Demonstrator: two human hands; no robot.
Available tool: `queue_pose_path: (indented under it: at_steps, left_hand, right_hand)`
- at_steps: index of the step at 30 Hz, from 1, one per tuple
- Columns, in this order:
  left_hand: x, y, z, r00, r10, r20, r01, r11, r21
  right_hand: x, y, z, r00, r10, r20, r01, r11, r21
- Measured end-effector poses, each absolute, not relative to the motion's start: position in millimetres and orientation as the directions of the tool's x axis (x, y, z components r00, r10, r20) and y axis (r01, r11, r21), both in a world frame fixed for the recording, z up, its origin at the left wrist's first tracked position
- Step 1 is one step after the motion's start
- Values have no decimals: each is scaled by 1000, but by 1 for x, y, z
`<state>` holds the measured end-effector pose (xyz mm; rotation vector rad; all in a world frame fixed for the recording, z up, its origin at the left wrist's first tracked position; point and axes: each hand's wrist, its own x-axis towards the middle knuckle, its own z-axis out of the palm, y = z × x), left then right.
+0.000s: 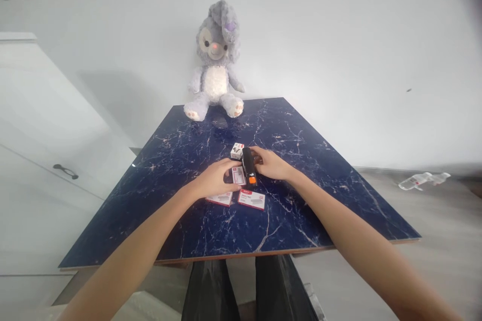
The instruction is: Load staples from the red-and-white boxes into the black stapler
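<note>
A black stapler [247, 163] with an orange end lies lengthwise near the middle of the blue table. My right hand [271, 164] is on its right side, fingers bent against it. From the left, my left hand [214, 179] curves its thumb and fingers around a small white and red staple box [238, 175], which touches or nearly touches the stapler. Just beyond is a white cube-shaped box [237, 151] with a dark picture on it. Nearer to me lie a flat white and red box [251, 199] and a similar box [221, 199], partly under my left hand.
The dark blue marbled table [301, 210] has its far edge by the wall. A grey plush toy [215, 67] sits at that far edge. A white cabinet [41, 160] stands at the left, and a clear plastic package [424, 179] lies off to the right.
</note>
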<state>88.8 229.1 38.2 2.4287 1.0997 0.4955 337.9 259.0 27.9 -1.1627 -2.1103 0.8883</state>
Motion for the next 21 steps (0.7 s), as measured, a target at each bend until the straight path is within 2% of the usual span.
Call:
queue_pose_path:
  at_steps: [3,6,10,14,17,21]
  left_hand:
    - [92,222,46,643,745,176,615,-640,461]
    - [100,209,55,726,641,248,542,-756,366]
    - [117,190,57,872,452,187,385,-870,309]
    - [123,183,53,904,385,187,325,-902,284]
    - [113,187,64,882,418,218,345,-888,304]
    - [97,197,81,722,648,244,582,-759,294]
  right_hand:
    - [338,260,26,-473,870,140,489,391,-780]
    - [338,262,23,-461,874,152,486,392,-781]
    - [338,262,23,-451,880,148,508,389,-768]
    - [338,261,26,-443,885,144,536,390,-748]
    - [337,260,28,-445,884,141,546,392,-740]
    - [336,259,31,-436,892,118,566,374,-735]
